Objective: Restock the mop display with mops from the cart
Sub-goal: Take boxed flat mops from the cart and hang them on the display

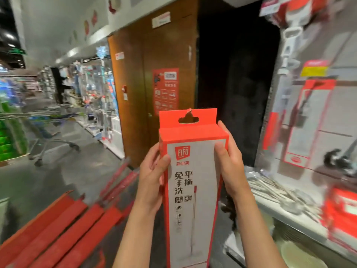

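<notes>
Shop aisle, mop display [309,117] at right. Boxed mop [193,171] gripped by left hand [152,178] and right hand [229,161], unhung. More boxes [63,229] waiting below.

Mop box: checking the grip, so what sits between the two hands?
Head view: only the mop box, upright, gripped between left hand and right hand.

L hand [152,176] | thumb fwd, fingers curled, gripping | R hand [229,161] | same, forearms raised
</notes>
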